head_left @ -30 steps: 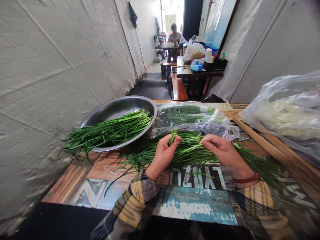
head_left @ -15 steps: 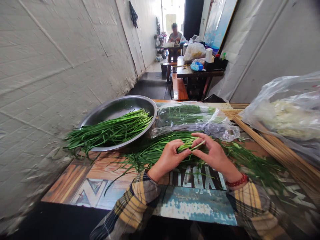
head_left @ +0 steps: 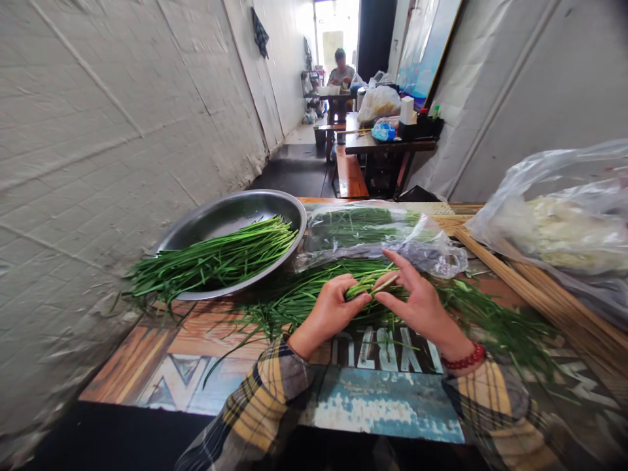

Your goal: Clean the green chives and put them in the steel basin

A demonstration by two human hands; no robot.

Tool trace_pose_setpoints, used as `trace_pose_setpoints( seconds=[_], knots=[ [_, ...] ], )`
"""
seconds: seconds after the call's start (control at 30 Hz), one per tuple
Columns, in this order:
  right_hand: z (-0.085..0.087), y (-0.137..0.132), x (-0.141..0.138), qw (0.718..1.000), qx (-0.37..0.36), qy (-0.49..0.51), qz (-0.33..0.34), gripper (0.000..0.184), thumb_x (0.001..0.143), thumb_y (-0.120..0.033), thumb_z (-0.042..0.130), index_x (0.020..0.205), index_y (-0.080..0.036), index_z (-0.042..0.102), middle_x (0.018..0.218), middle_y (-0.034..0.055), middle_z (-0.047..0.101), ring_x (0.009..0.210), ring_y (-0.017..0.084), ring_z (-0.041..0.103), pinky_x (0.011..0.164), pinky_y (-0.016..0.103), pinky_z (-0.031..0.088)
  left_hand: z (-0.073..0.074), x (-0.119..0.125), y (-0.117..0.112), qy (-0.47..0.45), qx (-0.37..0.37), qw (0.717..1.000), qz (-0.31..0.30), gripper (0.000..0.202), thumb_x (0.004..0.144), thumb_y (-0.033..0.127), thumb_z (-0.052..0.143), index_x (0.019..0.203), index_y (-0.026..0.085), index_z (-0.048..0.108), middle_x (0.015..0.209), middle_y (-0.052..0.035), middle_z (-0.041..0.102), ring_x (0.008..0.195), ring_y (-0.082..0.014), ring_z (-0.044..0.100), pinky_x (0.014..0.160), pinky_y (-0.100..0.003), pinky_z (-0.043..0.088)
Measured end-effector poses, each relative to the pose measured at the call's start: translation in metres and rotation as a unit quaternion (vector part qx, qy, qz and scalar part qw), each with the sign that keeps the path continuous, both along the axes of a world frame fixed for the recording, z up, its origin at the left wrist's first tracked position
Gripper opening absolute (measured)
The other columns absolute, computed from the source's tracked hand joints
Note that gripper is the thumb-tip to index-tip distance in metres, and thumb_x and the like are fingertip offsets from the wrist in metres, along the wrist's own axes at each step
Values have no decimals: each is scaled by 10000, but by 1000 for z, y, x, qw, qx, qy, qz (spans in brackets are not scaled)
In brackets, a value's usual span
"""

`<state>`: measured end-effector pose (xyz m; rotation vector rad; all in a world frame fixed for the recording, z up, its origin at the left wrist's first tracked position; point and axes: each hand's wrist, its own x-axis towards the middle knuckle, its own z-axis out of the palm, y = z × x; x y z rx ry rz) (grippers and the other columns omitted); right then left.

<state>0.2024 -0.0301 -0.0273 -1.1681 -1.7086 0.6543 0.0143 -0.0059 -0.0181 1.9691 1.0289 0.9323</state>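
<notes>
My left hand [head_left: 337, 306] is closed around a small bunch of garlic chives [head_left: 362, 286], its pale stem ends pointing right. At those ends is my right hand [head_left: 417, 297], index finger raised and thumb stretched out apart from it. The curled fingers behind are partly hidden, and whether they touch a stem is hard to tell. Beneath both hands lies a loose pile of garlic chives [head_left: 294, 304] on the patterned table [head_left: 387, 399]. To the left, a metal basin [head_left: 216, 212] holds more chives [head_left: 235, 252], their leaves hanging over its rim.
Behind my hands lies a clear plastic bag [head_left: 363, 226] of greens. Scattered green trimmings [head_left: 500, 320], wooden sticks [head_left: 510, 268] and a plastic bag of pale food [head_left: 564, 222] are on the right. A person [head_left: 341, 75] sits at a far table.
My right index finger has lifted and straightened away from the thumb. My left hand keeps its hold on the chives, and the view has shifted slightly.
</notes>
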Motion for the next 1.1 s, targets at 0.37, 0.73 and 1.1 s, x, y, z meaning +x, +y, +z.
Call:
trace_pose_setpoints(
  seconds=[0.37,0.73,1.1],
  knots=[
    [7,2,25,990,21,109,-93,491,862,-266,598,1334,-257,467,809,-11,602,775,149,582,820,318,473,2,-2,2,21,1,1000,11,237,822,247,603,610,150,557,628,22,492,630,-112,467,619,-246,337],
    [22,-3,26,980,165,-100,36,107,857,-225,630,927,-253,705,985,44,683,977,210,593,893,401,444,-4,-1,3,16,18,999,25,196,782,219,635,616,150,558,640,27,494,632,-107,468,610,-234,334],
    [-1,3,4,987,137,-81,-16,92,870,-268,630,832,-236,707,806,26,693,812,181,598,773,337,451,0,-1,2,21,9,1000,18,208,792,249,647,624,146,582,642,19,494,639,-115,470,614,-245,340]
  ],
)
